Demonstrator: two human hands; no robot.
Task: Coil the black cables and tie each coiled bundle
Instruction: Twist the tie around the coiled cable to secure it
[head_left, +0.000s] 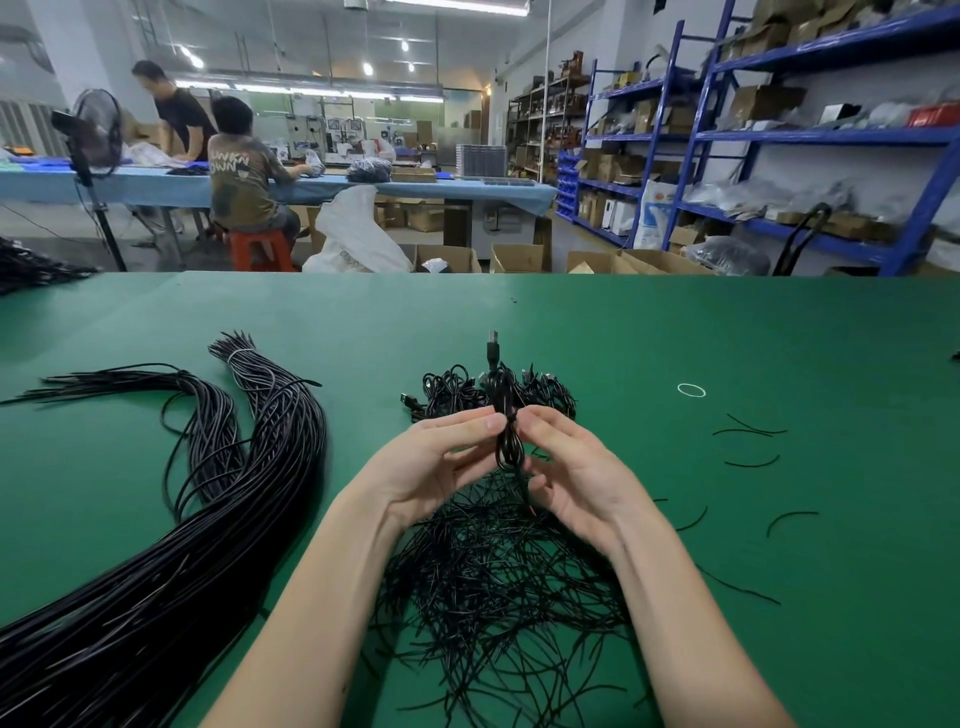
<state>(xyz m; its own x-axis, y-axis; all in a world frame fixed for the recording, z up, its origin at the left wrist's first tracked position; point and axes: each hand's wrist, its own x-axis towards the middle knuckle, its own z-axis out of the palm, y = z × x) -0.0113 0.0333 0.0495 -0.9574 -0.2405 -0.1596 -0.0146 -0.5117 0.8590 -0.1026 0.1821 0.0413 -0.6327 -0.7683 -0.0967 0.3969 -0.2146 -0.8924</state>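
A coiled black cable (506, 415) stands upright between my hands above the green table (727, 332), its USB plug (492, 347) pointing up. My left hand (441, 457) pinches the coil's middle from the left. From the right, my right hand (576, 467) pinches the same spot, where a thin tie wraps the coil. Behind them lies a pile of coiled, tied cables (462, 389). Beneath my forearms spreads a heap of thin black ties (493, 587).
A thick bundle of long straight black cables (218, 519) runs along the left side, bound near its far end by a white band (240, 354). A white rubber band (691, 390) and loose ties (753, 460) lie at the right. Two people work at a far table.
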